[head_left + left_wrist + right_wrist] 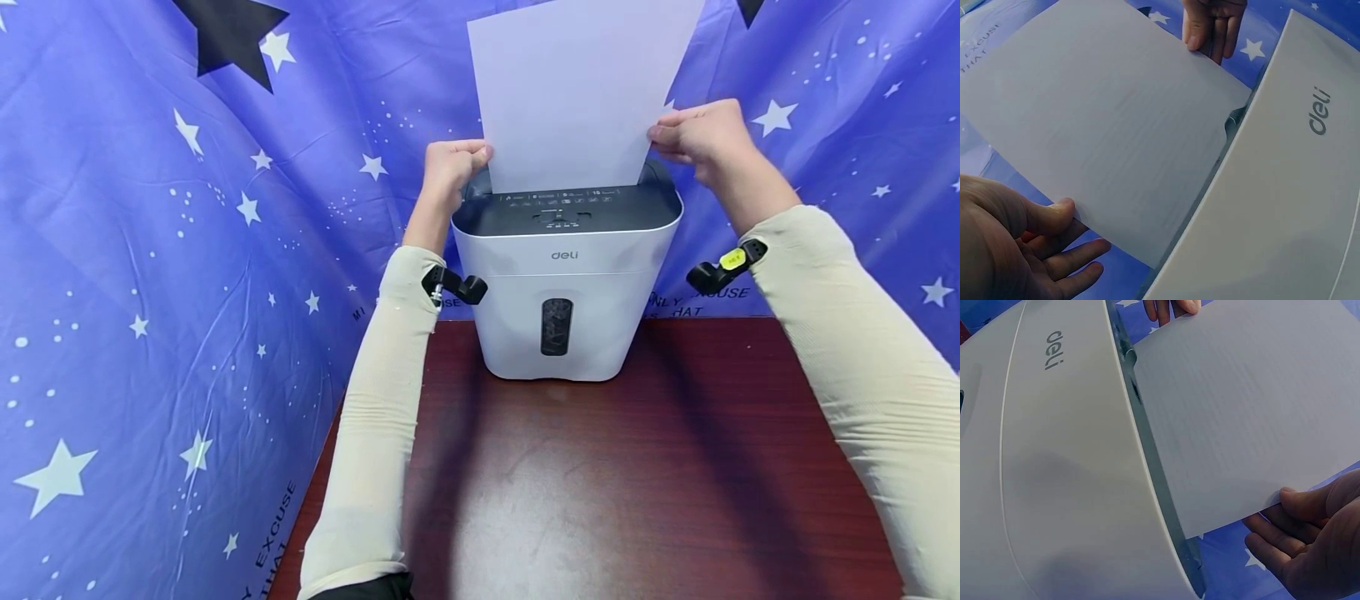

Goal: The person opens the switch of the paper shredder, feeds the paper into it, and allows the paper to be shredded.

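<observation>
A white sheet of paper [570, 92] stands upright over a white paper shredder [525, 258] with a dark top, its lower edge at the top slot. My left hand [452, 171] pinches the sheet's left edge low down, thumb in front and fingers behind. On the opposite edge, my right hand [708, 137] pinches the paper between thumb and fingers, slightly higher. In the left wrist view the thumb of the left hand [1029, 237] lies on the paper's face. The right wrist view shows the right hand [1310, 537] gripping the edge close beside the shredder's top.
The shredder stands at the back of a dark reddish-brown table [600, 475]. A blue curtain with white stars [187, 275] hangs behind and along the left side. Both wrists wear black camera straps, the right one [727, 265] with a yellow tag.
</observation>
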A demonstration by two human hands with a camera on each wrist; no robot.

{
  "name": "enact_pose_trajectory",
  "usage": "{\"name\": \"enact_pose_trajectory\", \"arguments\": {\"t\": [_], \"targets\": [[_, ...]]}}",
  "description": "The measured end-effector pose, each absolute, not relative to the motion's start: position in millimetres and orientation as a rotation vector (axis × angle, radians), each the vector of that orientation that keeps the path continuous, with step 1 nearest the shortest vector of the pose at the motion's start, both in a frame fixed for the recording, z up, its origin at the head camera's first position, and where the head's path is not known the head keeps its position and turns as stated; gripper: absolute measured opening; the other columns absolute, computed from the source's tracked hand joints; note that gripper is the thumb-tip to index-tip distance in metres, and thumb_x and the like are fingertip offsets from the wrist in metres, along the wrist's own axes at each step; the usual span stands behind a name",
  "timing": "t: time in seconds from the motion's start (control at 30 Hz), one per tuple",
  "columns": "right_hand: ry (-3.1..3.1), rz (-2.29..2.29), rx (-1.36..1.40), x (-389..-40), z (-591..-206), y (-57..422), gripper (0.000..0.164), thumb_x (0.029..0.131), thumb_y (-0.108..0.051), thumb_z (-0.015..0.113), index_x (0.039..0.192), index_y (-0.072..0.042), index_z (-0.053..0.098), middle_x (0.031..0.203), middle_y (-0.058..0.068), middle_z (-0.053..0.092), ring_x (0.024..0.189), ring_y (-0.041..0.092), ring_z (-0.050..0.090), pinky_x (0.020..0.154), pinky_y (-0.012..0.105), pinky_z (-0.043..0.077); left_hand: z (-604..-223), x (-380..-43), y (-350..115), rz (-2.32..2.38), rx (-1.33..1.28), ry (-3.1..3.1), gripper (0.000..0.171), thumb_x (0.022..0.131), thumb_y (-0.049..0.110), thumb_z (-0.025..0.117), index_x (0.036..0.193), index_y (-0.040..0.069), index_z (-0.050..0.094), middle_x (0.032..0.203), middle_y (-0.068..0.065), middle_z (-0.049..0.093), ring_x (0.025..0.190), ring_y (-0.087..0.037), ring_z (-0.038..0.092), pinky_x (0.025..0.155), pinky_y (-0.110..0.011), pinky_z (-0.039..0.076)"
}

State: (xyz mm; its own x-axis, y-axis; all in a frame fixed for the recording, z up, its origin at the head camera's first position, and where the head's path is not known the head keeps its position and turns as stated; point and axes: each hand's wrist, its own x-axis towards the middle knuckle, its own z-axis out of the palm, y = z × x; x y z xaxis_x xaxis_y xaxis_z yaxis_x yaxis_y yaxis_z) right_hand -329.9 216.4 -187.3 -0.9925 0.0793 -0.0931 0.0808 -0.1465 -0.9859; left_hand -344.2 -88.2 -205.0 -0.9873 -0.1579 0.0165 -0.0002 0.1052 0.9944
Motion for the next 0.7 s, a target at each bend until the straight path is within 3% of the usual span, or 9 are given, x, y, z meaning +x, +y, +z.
{"name": "enact_pose_trajectory", "arguments": {"t": [0.13, 0.3, 0.37, 0.47, 0.5, 0.6, 0.7], "targets": [[2.101, -2.324, 0.208, -330, -190, 217, 0.035, 0.092, 0.007, 0.067, 0.063, -0.011, 0.074, 0.06, -0.004, 0.071, 0.057, 0.009, 0.07, 0.051, 0.017, 0.056, -209, -345, -88, -1.979, 0.182, -2.293, 0.026, 0.095, 0.009, 0.072, 0.121, 0.006, 0.074, 0.124, -0.003, 0.072, 0.091, -0.005, 0.055, 0.078, -0.014, 0.045], [2.093, -2.327, 0.216, -331, -194, 218, 0.039, 0.094, 0.007, 0.063, 0.063, -0.013, 0.075, 0.06, -0.004, 0.072, 0.058, 0.008, 0.07, 0.054, 0.016, 0.056, -215, -345, -88, -1.943, 0.153, -2.314, 0.027, 0.096, 0.01, 0.07, 0.123, 0.005, 0.073, 0.134, -0.003, 0.069, 0.103, -0.006, 0.054, 0.084, -0.014, 0.045], [2.096, -2.325, 0.212, -332, -197, 220, 0.035, 0.095, 0.006, 0.062, 0.071, -0.014, 0.078, 0.062, -0.007, 0.072, 0.061, 0.006, 0.07, 0.074, 0.016, 0.06, -217, -345, -89, -1.927, 0.118, -2.31, 0.028, 0.097, 0.01, 0.068, 0.124, 0.005, 0.073, 0.137, -0.004, 0.067, 0.111, -0.007, 0.056, 0.089, -0.012, 0.045], [2.164, -2.266, 0.192, -332, -201, 224, 0.028, 0.098, -0.001, 0.061, 0.103, -0.018, 0.082, 0.07, -0.013, 0.073, 0.07, 0.001, 0.068, 0.106, 0.018, 0.049, -220, -346, -91, -1.916, 0.064, -2.314, 0.031, 0.099, 0.01, 0.065, 0.13, 0.005, 0.07, 0.141, -0.005, 0.065, 0.125, -0.009, 0.057, 0.098, -0.011, 0.045], [2.196, -2.232, 0.192, -333, -203, 226, 0.029, 0.099, -0.004, 0.061, 0.116, -0.02, 0.078, 0.076, -0.016, 0.073, 0.076, -0.001, 0.067, 0.113, 0.018, 0.043, -221, -346, -92, -1.91, 0.047, -2.323, 0.033, 0.1, 0.011, 0.064, 0.133, 0.005, 0.067, 0.143, -0.005, 0.063, 0.13, -0.009, 0.056, 0.101, -0.011, 0.044], [2.31, -2.063, 0.153, -335, -207, 229, 0.045, 0.104, -0.016, 0.055, 0.149, -0.018, 0.051, 0.127, -0.016, 0.07, 0.115, -0.006, 0.059, 0.122, 0.016, 0.026, -223, -348, -97, -1.874, 0.002, -2.394, 0.041, 0.104, 0.015, 0.058, 0.144, 0.007, 0.058, 0.151, -0.004, 0.056, 0.14, -0.009, 0.049, 0.111, -0.012, 0.04], [2.4, -1.854, 0.078, -339, -211, 232, 0.057, 0.108, -0.026, 0.044, 0.159, -0.013, 0.025, 0.166, -0.006, 0.029, 0.15, -0.002, 0.026, 0.126, 0.017, 0.011, -225, -348, -103, -1.848, -0.029, -2.494, 0.05, 0.107, 0.021, 0.052, 0.155, 0.009, 0.042, 0.162, -0.002, 0.043, 0.149, -0.009, 0.038, 0.119, -0.014, 0.032]]}}
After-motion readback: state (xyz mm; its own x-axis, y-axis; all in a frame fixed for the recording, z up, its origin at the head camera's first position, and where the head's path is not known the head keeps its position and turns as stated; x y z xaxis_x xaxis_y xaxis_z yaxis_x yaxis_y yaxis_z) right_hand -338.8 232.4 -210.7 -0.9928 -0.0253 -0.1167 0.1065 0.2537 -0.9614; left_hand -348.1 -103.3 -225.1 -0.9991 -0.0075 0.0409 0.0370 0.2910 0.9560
